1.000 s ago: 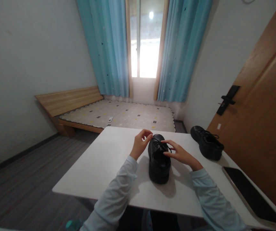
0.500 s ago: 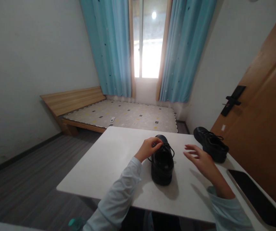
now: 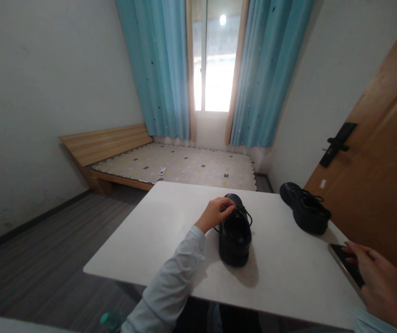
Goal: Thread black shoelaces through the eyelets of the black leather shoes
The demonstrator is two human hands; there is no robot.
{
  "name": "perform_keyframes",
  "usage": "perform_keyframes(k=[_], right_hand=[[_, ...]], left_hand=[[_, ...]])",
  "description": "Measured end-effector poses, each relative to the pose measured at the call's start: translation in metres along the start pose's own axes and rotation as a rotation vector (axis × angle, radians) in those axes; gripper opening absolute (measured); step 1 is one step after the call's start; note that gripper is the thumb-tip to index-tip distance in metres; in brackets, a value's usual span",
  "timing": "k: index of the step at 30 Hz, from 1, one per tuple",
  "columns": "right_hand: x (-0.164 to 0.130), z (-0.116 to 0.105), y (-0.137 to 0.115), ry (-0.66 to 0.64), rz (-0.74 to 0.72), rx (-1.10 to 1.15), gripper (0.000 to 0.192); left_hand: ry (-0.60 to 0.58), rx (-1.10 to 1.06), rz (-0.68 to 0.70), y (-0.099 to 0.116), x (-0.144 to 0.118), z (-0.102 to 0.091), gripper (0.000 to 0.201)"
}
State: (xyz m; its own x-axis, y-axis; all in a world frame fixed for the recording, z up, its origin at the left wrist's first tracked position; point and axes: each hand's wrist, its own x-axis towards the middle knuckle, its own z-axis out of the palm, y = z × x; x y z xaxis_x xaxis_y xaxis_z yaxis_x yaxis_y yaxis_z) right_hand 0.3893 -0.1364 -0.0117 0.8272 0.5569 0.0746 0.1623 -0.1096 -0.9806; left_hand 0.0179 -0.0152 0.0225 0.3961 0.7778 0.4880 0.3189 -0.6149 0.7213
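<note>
**Black Lace-Up Shoe: Position, Contact and Handling**

A black shoe (image 3: pixel 235 231) is being kept upright on the white table (image 3: pixel 156 231), near its middle, with the toe pointing away from the person. The left hand (image 3: pixel 215 213) is being held against the laced front of the shoe, with the fingers curled together at the laces (image 3: pixel 243 213); whether a lace is actually being pinched cannot be told, as the fingertips are partly hidden. The right hand (image 3: pixel 380 282) is being held well apart from the shoe, at the right edge of the table, with the fingers loosely spread and resting on a dark flat tablet (image 3: pixel 349 268).

A second black shoe (image 3: pixel 305 213) is being left untouched farther right, near the wooden door (image 3: pixel 385 175).

Handling is being judged as follows. The shoe appears moderately light, with a thick, stiff sole and a smooth upper that may be slippery under the fingers. The laces are soft and thin and are best taken by pinching. For lifting, a hold at the heel collar or across the sole sides is being advised.
</note>
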Motion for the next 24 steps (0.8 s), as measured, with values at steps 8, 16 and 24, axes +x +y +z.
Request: perform_keyframes(k=[8, 16, 24], right_hand=[[-0.029, 0.037, -0.042, -0.275, -0.257, -0.093, 0.035], [-0.083, 0.106, -0.093, -0.791, -0.598, -0.208, 0.028], [-0.094, 0.137, -0.118, -0.865, -0.715, -0.254, 0.021]], left_hand=[[0.054, 0.007, -0.039, 0.000, 0.000, 0.000, 0.016], [0.080, 0.010, -0.067, 0.000, 0.000, -0.001, 0.017], [0.082, -0.005, -0.100, -0.001, 0.001, -0.001, 0.019]])
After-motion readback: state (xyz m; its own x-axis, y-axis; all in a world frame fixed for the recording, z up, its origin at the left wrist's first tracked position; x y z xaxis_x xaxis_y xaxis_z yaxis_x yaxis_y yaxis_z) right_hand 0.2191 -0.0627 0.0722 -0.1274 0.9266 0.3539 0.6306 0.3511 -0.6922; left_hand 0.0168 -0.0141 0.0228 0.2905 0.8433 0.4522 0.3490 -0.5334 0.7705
